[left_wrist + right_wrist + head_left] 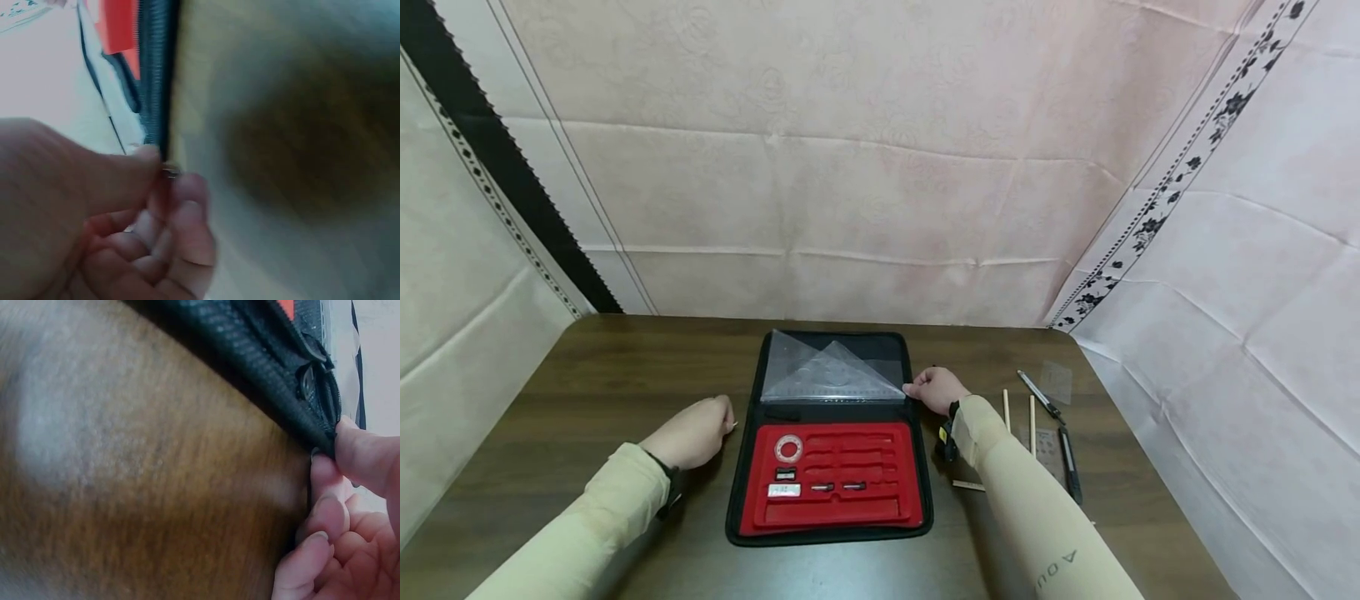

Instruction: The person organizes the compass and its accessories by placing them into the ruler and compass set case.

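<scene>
An unfolded black zip case point(829, 537) lies on the table, its lower half fitted with a red tray point(831, 521). The tray holds a white ring point(788, 448), a white block like an eraser point(784, 491) and a few small dark parts. Clear triangular set squares point(835, 375) lie in the upper half. Beside the case's left edge, my left hand point(696, 432) pinches a small shiny metal piece point(170, 170) between thumb and index finger; what kind I cannot tell. My right hand point(936, 389) pinches the case's right edge near the fold, next to a zipper point(307, 381).
Right of the case lie a silver-and-black compass point(1041, 393), a dark slim tool point(1070, 465), light wooden sticks point(1032, 425), a clear plate point(1057, 382) and a grey perforated plate point(1047, 446). The right forearm overlaps some of them. White-and-pink cloth point(850, 208) hangs behind the table.
</scene>
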`<move>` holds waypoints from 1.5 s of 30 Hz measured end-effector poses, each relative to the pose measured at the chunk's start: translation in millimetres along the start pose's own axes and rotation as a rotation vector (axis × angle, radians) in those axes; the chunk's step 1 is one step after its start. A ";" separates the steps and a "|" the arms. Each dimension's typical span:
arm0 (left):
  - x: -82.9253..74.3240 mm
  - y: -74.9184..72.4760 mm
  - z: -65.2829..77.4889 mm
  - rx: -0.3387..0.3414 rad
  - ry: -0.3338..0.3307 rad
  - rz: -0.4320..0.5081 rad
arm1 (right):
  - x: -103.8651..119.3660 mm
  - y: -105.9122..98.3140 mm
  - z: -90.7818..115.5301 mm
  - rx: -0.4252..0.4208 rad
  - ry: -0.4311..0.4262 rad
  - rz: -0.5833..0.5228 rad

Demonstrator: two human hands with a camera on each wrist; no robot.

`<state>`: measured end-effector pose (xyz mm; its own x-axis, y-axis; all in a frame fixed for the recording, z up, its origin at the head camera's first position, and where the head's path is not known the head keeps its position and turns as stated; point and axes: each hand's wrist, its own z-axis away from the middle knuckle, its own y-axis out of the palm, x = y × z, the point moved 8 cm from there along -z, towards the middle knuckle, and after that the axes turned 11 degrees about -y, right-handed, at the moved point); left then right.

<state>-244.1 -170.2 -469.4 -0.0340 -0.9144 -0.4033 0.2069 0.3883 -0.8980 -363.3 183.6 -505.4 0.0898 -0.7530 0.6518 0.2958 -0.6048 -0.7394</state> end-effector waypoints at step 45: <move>-189.2 76.8 10.5 0.069 0.333 0.027 | 12.7 -2.8 11.7 -0.015 -0.008 -0.016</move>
<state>-211.5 31.4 -460.2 -0.3429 -0.8121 -0.4721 0.2777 0.3925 -0.8768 -351.9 178.7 -493.1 0.0926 -0.7409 0.6652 0.2829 -0.6209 -0.7310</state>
